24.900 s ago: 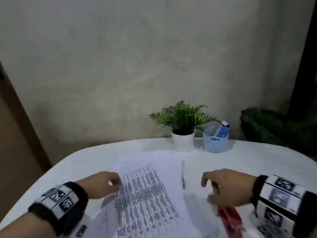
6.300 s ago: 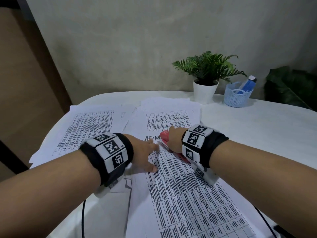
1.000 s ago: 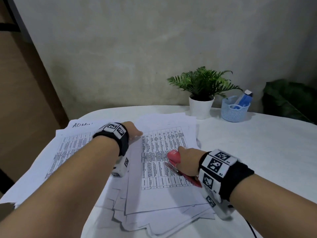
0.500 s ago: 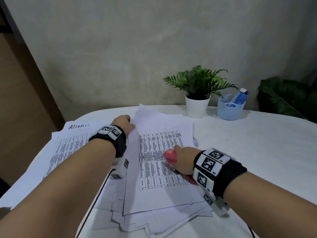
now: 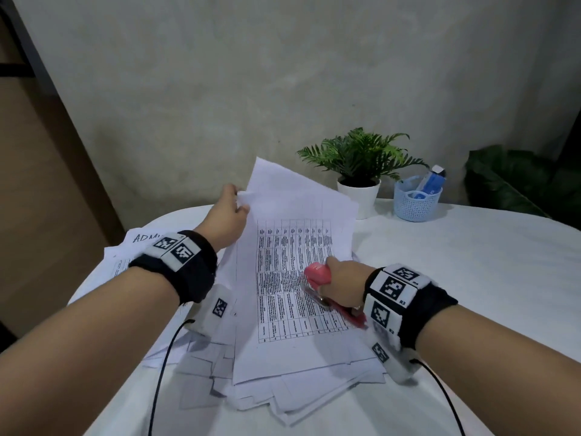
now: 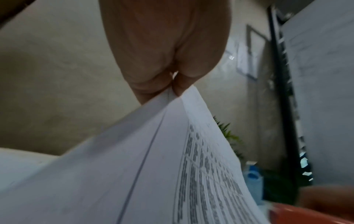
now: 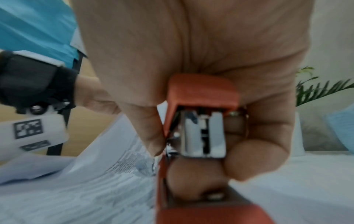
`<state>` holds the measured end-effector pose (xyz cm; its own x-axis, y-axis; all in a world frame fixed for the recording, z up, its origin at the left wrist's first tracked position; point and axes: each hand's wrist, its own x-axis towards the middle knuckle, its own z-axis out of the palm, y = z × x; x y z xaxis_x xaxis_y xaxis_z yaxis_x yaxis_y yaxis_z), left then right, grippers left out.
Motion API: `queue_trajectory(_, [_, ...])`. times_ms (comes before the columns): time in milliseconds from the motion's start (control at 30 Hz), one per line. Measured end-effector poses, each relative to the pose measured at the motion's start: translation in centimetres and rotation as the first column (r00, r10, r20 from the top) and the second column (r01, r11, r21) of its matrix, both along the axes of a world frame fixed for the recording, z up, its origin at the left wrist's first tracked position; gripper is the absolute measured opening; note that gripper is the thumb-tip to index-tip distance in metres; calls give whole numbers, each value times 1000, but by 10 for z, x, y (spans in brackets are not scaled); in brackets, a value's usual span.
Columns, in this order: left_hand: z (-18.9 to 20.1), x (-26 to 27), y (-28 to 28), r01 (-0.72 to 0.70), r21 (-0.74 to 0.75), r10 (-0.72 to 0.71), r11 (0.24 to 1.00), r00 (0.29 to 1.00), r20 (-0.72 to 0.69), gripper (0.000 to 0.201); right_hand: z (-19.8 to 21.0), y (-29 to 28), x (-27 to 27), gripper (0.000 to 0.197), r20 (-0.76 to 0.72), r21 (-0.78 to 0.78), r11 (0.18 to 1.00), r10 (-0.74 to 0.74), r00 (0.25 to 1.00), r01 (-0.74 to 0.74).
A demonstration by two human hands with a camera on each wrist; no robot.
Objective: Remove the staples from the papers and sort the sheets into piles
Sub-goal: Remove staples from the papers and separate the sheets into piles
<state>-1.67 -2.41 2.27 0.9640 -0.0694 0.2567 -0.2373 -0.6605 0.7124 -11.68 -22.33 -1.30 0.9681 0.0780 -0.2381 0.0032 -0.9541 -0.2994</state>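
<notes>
A stack of printed sheets (image 5: 292, 309) lies on the white table (image 5: 471, 278). My left hand (image 5: 232, 209) pinches the far left corner of the top sheets (image 6: 172, 151) and holds that corner up off the stack. My right hand (image 5: 339, 284) rests on the stack's right side and grips a red stapler (image 5: 317, 275), whose metal magazine end (image 7: 203, 133) shows between my fingers in the right wrist view. A second pile of sheets (image 5: 138, 243), one with handwritten letters, lies to the left under my left forearm.
A potted fern (image 5: 361, 171) and a light blue basket (image 5: 416, 199) with small items stand at the table's back edge. A dark leafy plant (image 5: 515, 184) is at the far right. Cables (image 5: 163, 366) trail from both wrist units over the table's near part.
My left hand has moved from the left pile to the main stack's far corner and lifted it. The right hand stayed on the stack with the stapler.
</notes>
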Motion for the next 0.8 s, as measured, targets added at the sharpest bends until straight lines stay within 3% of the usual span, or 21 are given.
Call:
queue_trajectory(133, [31, -30, 9, -24, -257, 46, 966, 996, 80, 35, 22, -15, -8, 33, 74, 176, 983, -58, 996, 44])
queue_trajectory(267, [51, -49, 27, -98, -426, 121, 900, 992, 28, 59, 53, -30, -20, 31, 200, 228, 972, -100, 975, 53])
queue_trajectory(367, [43, -57, 43, -131, -258, 108, 957, 989, -102, 61, 68, -35, -29, 36, 250, 203, 978, -108, 962, 57])
queue_trajectory(467, [15, -73, 48, 21, 9, -16, 1000, 921, -389, 47, 69, -34, -37, 38, 234, 146, 987, -95, 968, 62])
queue_trajectory(533, [-6, -86, 42, 155, 213, -22, 965, 852, -522, 36, 62, -30, -41, 39, 193, 78, 996, -67, 979, 53])
queue_trajectory(633, [-28, -100, 32, 264, 349, -11, 899, 811, -584, 39, 46, -23, -45, 40, 95, -17, 1000, -21, 995, 23])
queue_trajectory(800, [-27, -108, 20, 238, 359, -14, 903, 849, -529, 49, 25, -13, -43, 40, 2, -115, 993, 8, 1000, -8])
